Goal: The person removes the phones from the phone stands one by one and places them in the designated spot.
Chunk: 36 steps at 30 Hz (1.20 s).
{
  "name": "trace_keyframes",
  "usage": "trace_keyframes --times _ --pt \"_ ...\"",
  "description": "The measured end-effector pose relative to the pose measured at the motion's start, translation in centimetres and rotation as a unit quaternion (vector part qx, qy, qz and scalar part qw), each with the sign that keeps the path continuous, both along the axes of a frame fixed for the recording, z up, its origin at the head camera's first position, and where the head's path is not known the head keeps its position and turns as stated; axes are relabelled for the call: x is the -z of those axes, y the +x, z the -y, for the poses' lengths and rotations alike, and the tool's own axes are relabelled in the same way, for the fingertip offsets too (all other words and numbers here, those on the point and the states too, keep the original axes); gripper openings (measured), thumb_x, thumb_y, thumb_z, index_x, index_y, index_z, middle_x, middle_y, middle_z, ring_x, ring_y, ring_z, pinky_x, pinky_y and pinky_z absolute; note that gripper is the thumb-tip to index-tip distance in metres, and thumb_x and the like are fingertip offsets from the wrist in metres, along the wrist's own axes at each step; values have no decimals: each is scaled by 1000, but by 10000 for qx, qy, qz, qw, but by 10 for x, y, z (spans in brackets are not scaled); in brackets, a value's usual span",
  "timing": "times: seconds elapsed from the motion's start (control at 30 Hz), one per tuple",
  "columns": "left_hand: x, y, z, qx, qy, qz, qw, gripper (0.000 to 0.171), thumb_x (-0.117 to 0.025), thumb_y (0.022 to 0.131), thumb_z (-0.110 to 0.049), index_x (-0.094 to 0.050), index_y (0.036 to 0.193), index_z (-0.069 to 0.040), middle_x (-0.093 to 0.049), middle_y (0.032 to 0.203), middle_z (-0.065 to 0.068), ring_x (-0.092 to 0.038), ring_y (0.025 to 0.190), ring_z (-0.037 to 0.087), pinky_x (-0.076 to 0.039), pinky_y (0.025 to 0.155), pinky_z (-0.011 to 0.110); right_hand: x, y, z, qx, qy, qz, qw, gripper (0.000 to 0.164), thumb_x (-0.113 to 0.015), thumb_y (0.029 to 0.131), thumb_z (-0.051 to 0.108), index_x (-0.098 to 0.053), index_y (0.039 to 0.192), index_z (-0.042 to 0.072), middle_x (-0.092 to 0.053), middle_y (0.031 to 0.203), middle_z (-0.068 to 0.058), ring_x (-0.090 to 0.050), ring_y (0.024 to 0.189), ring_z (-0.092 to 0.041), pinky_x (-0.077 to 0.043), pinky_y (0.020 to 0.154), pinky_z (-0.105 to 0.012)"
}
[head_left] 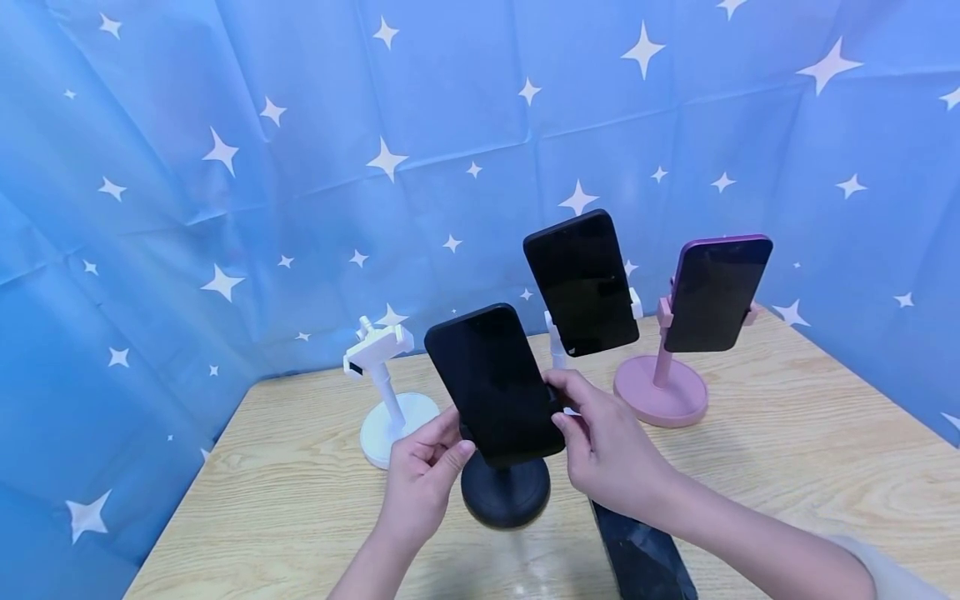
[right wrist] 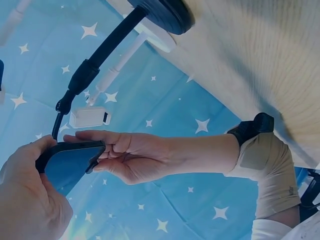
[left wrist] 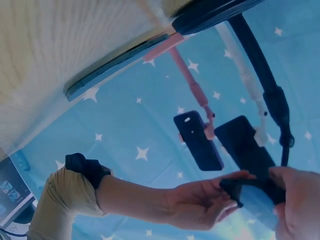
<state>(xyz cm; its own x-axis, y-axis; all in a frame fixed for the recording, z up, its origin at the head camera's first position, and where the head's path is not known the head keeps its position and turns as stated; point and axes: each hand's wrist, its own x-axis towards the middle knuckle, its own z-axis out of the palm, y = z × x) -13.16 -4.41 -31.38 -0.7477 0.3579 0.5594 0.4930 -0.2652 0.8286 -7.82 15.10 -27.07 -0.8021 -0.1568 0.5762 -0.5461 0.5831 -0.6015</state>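
A dark phone (head_left: pixel 491 383) sits tilted in the clamp of a black phone stand (head_left: pixel 506 498), its screen facing me. My left hand (head_left: pixel 427 467) grips the clamp at the phone's lower left edge, thumb in front and fingers curled behind. On the opposite edge, my right hand (head_left: pixel 611 442) pinches the clamp's other arm between thumb and fingers. From the right wrist view, the stand's black pole (right wrist: pixel 107 47) runs from the base to the joint behind the phone. The left wrist view has the right hand's fingertips at the clamp's black end (left wrist: pixel 231 189).
Behind on the left stands a white phone stand (head_left: pixel 386 408) with no phone. A second white stand (head_left: pixel 557 337) holds a black phone (head_left: pixel 583 283); a pink stand (head_left: pixel 660 392) holds a purple-edged phone (head_left: pixel 718 296). Another phone (head_left: pixel 645 554) lies flat on the wooden table (head_left: pixel 285 492) under the right forearm.
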Motion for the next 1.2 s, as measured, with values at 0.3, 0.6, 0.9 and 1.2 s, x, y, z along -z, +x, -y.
trace_keyframes --times 0.3,0.6,0.9,1.2 --pt "5 3 0 483 289 -634 9964 37 -51 82 16 -47 118 21 -64 108 -8 -58 95 2 -47 77 14 8 6 -6 -257 -129 -141 9995 36 -50 83 -15 -49 118 -6 -58 116 -17 -59 102 -24 -51 78 -37" --pt "7 1 4 486 136 -925 9944 40 -52 82 15 -53 122 8 -61 95 -10 -53 78 -1 -43 59 14 11 6 -8 -427 -134 -271 9986 36 -51 83 -14 -48 119 -8 -57 116 -20 -60 98 -21 -51 78 -38" --pt "8 -2 8 599 138 -1050 9926 49 -52 83 14 -58 122 -15 -54 84 -8 -44 67 5 -38 53 18 9 4 -9 -711 -177 -221 9971 35 -50 84 -14 -47 119 -10 -57 114 -22 -60 92 -19 -52 76 -34" --pt "8 -2 10 486 -91 -975 9940 50 -57 83 9 -60 119 -25 -61 93 -14 -56 80 -2 -49 70 15 11 4 -14 -624 -196 -236 9976 36 -53 83 -12 -48 119 -9 -58 112 -21 -62 88 -18 -54 73 -32"
